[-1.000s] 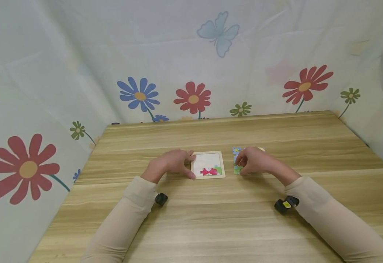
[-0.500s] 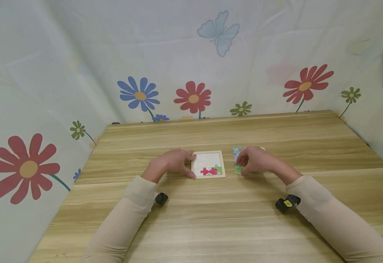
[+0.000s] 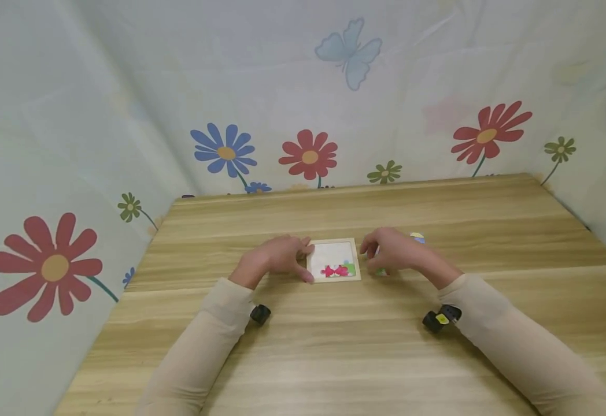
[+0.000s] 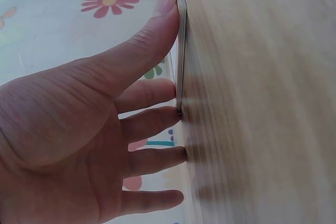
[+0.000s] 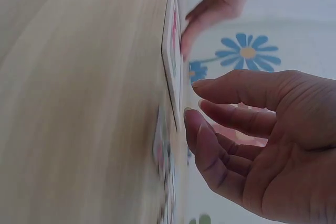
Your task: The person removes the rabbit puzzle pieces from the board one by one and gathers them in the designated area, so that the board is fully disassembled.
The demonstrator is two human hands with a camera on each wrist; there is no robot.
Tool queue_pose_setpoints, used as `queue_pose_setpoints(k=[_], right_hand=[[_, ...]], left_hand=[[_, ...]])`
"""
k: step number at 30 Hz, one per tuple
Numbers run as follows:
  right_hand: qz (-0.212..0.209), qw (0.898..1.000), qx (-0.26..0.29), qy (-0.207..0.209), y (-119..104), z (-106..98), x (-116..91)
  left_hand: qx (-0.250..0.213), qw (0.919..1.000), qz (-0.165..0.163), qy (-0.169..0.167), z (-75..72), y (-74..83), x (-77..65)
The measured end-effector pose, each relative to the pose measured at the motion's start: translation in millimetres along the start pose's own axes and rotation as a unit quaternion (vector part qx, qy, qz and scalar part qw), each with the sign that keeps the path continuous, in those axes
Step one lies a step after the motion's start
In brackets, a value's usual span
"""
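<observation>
A square puzzle tray with a pale frame lies on the table in the head view. Red-and-green jigsaw pieces fill part of its near side. My left hand rests at the tray's left edge, thumb by the near corner, fingers spread and fairly straight in the left wrist view. Just right of the tray hovers my right hand, over loose jigsaw pieces that it mostly hides. In the right wrist view, a gap shows between thumb and bent fingers, and I see nothing held there.
A wood-grain table spreads under both hands. White cloth printed with flowers and a butterfly hangs behind and at both sides. Each wrist carries a small black camera.
My right hand has shifted left, from over the loose pieces to close by the tray's right edge. The left hand stays at the tray. The head view has turned slightly.
</observation>
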State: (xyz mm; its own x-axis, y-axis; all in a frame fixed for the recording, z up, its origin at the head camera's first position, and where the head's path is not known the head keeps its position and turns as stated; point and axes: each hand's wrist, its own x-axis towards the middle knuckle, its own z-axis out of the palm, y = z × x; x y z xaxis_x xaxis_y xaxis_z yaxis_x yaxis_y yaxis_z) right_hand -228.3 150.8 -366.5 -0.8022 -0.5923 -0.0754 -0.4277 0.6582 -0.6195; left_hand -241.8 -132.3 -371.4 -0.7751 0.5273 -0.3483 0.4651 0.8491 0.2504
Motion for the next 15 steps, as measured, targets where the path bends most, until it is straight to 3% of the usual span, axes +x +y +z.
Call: queue_pose_setpoints(k=[8, 15], right_hand=[[0.015, 0.999, 0.015, -0.034, -32, 24, 36], [0.022, 0.997, -0.019, -0.069, -45, 35, 48]], left_hand=[[-0.007, 1.0000, 0.001, 0.001, -0.7, 2.6, 1.2], [-0.016, 0.9999, -0.004, 0.003, -0.5, 2.2, 1.1]])
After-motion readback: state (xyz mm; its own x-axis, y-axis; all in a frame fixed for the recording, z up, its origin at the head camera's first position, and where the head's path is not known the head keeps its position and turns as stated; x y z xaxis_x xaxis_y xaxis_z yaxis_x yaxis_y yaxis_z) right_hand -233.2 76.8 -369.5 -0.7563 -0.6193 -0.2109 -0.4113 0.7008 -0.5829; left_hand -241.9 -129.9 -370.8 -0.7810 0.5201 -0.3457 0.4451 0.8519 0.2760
